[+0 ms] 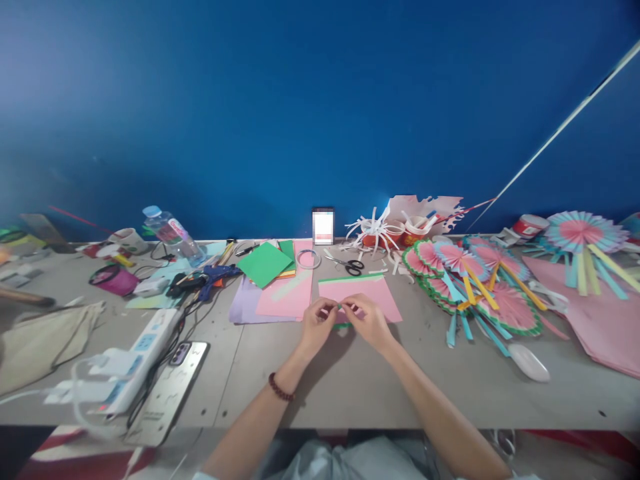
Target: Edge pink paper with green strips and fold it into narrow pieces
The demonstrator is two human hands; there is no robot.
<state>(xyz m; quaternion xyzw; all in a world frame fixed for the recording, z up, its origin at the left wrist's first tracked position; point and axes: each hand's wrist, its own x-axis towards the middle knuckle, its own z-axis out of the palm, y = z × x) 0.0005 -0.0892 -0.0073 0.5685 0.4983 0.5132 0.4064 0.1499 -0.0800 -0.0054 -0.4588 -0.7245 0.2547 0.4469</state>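
My left hand (pixel 320 320) and my right hand (pixel 367 321) meet over the front of a pink paper sheet (pixel 383 299). Both are closed in a pinch, fingertips almost touching. Between them shows a small bit of green paper (pixel 340 307), mostly covered by the fingers. A green strip (pixel 345 281) runs along the sheet's far edge, and a little green also shows below my fingers at the near edge. Behind the sheet lie black-handled scissors (pixel 354 267). To the left, green paper squares (pixel 265 264) rest on larger pink and lilac sheets (pixel 245 303).
Folded paper fans (pixel 507 307) crowd the right side, near a white spoon-shaped object (pixel 529 362). On the left are a power strip (pixel 145 360), a phone (pixel 170 393), a blue glue gun (pixel 215 277) and a water bottle (pixel 175 233). A lit screen (pixel 323 227) stands against the blue wall.
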